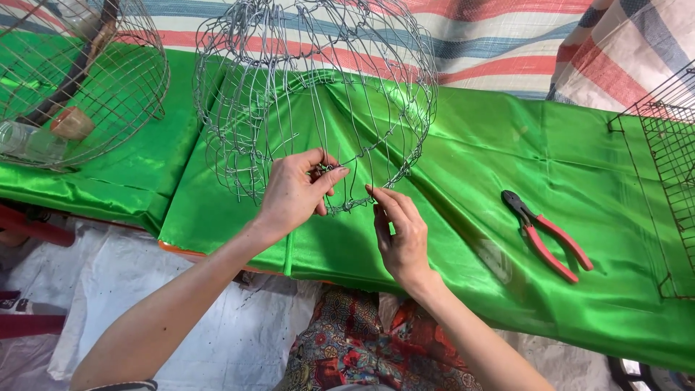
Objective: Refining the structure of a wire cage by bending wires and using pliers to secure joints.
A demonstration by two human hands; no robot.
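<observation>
Wire basket in both hands' grip

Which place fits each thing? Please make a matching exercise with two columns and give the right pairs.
Things:
1. round wire frame
2. pliers
3. wire basket
4. flat wire grid

Places:
a. far left, with a clear bottle inside
b. at the right edge of the green cloth
c. lying alone on the cloth, right of the hands
d. in the middle, with the left hand and right hand at its lower rim

Pairs: 1-d, 2-c, 3-a, 4-b
</observation>
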